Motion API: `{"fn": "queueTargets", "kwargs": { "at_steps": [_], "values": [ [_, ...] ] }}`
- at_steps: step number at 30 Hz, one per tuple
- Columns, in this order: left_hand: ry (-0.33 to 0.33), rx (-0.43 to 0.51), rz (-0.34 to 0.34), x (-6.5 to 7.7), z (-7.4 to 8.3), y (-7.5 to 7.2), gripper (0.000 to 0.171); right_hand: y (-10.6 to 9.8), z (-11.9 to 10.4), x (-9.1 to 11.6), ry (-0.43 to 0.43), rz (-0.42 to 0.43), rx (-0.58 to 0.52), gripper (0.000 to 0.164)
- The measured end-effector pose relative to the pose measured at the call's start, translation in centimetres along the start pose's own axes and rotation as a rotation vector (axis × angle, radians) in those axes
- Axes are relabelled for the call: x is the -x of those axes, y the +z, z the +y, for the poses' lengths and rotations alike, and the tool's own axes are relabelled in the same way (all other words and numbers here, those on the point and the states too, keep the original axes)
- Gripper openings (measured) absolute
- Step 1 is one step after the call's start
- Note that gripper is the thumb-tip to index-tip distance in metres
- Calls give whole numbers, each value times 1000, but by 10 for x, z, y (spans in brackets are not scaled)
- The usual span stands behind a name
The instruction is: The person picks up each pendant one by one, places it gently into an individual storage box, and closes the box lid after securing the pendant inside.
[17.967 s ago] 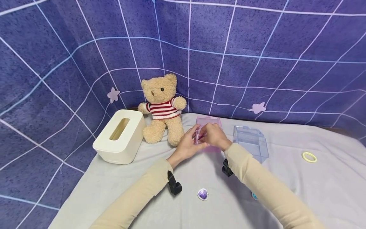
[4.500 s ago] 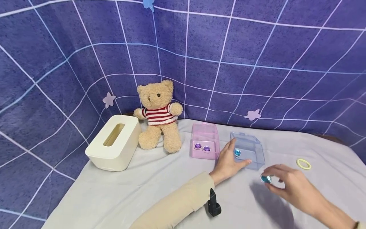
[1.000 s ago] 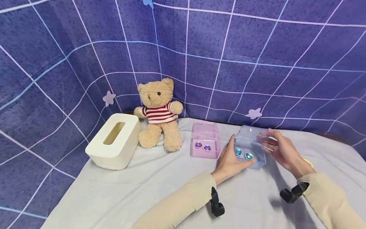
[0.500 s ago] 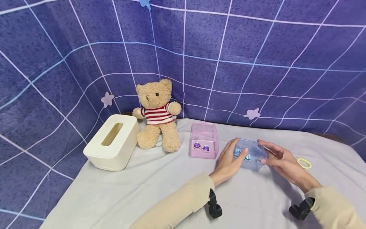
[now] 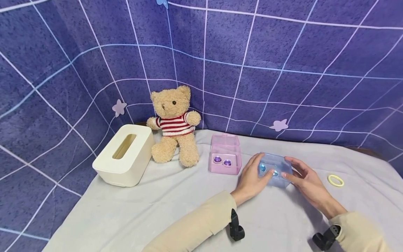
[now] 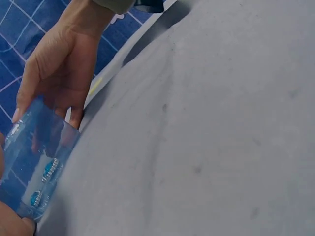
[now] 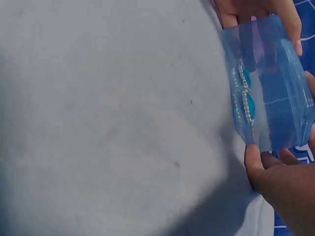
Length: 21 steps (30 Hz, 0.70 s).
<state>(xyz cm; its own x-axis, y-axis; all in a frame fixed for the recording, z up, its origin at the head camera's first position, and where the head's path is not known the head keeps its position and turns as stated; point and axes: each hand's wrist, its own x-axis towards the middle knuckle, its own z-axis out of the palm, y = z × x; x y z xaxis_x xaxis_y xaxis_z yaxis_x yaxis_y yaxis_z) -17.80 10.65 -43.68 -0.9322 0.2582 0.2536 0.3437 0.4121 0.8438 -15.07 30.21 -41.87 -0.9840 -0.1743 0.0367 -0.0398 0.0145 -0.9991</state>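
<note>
A clear blue plastic box (image 5: 277,160) with its lid down sits between my hands. Through its walls show two blue gems (image 7: 250,107) edged with white beads. My left hand (image 5: 251,180) grips the box's left side, thumb in front and fingers behind. On the opposite side my right hand (image 5: 310,183) holds it, with the thumb at the front right and fingers round the back corner. In the left wrist view the right hand (image 6: 61,59) reaches the box's end. Left of the box, a pink box (image 5: 225,170) stands with its lid up, two purple gems (image 5: 227,162) inside.
A teddy bear (image 5: 174,126) in a striped shirt sits at the back, beside a cream tissue box (image 5: 138,164). To the right lies a pale yellow ring (image 5: 335,180). Behind everything hangs a purple-blue grid cloth (image 5: 245,70); a light sheet (image 5: 157,213) covers the surface.
Earlier, purple gems went into the pink box and blue gems into the blue box. Within the last second the right hand has brought the blue lid down; both hands now hold that box.
</note>
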Motion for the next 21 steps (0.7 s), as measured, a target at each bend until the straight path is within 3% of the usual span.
{"fn": "queueTargets", "kwargs": {
  "at_steps": [4,8,11,16,19,21],
  "values": [
    [-14,-10,-7,0,3,-2,63,2,-2,1,12,34,51,54],
    [-33,-35,-12,0,9,-7,64,4,-8,1,56,92,211,59],
    [2,-41,14,-1,19,-16,64,7,-17,-2,56,175,306,52],
    [95,-17,34,1,43,-48,61,20,-40,-11,14,442,367,36],
    [80,-7,71,2,46,-76,66,33,-59,-19,1,579,406,36],
    [55,-16,113,3,39,-94,71,44,-71,-24,-13,604,412,38]
  ]
}}
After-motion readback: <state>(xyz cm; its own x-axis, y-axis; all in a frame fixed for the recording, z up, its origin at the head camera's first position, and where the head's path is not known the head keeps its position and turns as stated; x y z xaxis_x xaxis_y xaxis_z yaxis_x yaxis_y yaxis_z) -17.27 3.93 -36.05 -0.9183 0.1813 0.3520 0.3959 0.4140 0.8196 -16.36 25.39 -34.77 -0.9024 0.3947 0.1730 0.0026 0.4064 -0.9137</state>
